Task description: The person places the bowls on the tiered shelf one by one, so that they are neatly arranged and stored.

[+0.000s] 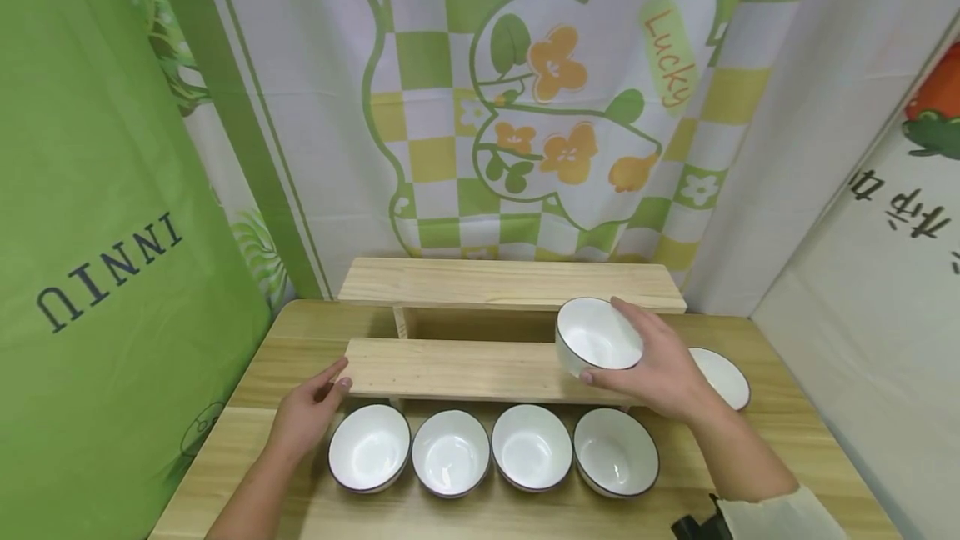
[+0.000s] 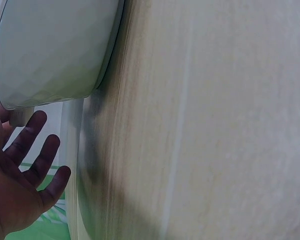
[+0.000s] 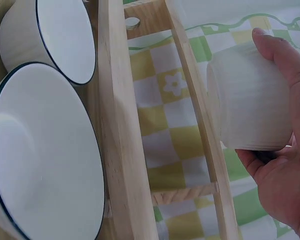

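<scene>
A white bowl (image 1: pixel 600 333) with a dark rim is gripped by my right hand (image 1: pixel 663 361), thumb on the near side and fingers on the far side. It is tilted and held over the right part of a two-tier wooden rack's lower shelf (image 1: pixel 457 369). In the right wrist view the bowl's outer side (image 3: pixel 250 95) faces the camera. My left hand (image 1: pixel 303 415) touches the left end of that shelf; its other fingers are loosely spread in the left wrist view. Several matching bowls (image 1: pixel 532 447) stand in a row before the rack.
The rack's upper shelf (image 1: pixel 510 283) stands behind the lower one. Another white bowl (image 1: pixel 722 377) is on the wooden table (image 1: pixel 795 440) at the right, partly hidden by my right wrist. A patterned curtain (image 1: pixel 427 107) hangs behind, with fabric (image 1: pixel 97 190) at the left.
</scene>
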Tool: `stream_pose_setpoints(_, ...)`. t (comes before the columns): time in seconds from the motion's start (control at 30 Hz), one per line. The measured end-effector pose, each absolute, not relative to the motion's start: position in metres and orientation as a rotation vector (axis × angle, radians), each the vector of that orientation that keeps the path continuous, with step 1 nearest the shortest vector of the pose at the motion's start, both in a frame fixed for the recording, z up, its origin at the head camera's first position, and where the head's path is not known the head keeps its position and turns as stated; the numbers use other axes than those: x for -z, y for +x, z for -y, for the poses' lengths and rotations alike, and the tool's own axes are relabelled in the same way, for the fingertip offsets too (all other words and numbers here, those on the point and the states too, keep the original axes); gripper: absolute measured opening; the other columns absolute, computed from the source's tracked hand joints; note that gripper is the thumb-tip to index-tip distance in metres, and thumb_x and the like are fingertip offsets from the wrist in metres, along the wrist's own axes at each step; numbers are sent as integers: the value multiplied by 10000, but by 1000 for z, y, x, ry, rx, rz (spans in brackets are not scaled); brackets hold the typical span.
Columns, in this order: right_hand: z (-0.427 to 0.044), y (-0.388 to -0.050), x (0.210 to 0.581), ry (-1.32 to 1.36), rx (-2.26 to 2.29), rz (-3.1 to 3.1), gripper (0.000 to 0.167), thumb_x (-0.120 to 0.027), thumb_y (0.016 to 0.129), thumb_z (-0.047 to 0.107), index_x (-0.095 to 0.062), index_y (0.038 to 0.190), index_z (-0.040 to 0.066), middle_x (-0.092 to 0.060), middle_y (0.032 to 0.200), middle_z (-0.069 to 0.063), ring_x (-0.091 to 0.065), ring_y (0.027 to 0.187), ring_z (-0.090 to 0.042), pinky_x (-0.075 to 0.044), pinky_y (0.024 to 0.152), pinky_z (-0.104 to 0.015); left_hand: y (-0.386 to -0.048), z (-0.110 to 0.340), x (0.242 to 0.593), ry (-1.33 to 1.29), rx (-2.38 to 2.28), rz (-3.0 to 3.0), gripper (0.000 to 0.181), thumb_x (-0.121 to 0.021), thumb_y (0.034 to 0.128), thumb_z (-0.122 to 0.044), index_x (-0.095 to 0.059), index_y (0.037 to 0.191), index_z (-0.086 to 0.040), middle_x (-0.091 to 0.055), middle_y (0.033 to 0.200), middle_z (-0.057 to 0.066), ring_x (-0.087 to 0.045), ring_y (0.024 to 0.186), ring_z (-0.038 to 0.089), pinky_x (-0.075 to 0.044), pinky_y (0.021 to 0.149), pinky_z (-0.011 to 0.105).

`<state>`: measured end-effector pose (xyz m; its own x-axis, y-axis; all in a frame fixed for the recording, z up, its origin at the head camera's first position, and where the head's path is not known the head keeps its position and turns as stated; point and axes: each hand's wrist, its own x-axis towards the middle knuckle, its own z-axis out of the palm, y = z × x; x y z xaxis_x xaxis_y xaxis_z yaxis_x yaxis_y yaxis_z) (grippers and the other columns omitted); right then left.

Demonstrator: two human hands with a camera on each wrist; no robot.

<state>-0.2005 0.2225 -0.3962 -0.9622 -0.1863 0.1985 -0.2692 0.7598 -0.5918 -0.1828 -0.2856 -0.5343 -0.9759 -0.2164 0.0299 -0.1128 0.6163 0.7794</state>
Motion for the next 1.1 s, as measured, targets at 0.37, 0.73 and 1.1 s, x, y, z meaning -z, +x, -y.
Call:
stream_pose_setpoints(0.37,-198,-218,399,435,-1008,2806,1206,-899,654,686,-397,1591,116,-426,1588,-173,-429,1408,-440,-466,1028,-630,-180,285,532,253,1299,2710,554,-585,1029,-550,-582,1494,-248,-712,1246,209,-658,1172,363,-486,1037,571)
stream_pose_setpoints(0.73,-175,-231,397,497,-1093,2795,1215,-919,634,667,-396,1595,140,-435,1586,-142,-472,1377,-397,-490,1025,-565,-181,283,532,240,1295,2705,550,-591,1026,-548,-588,1488,-249,-732,1204,178,-675,1137,335,-499,1024,553)
stream_pose_setpoints(1.1,-142,-245,386,560,-1108,2793,1252,-934,593,662,-397,1595,137,-441,1582,-136,-464,1397,-376,-463,1071,-567,-179,283,529,255,1314,2705,576,-575,1027,-569,-575,1499,-238,-702,1263,219,-649,1192,387,-476,1047,581)
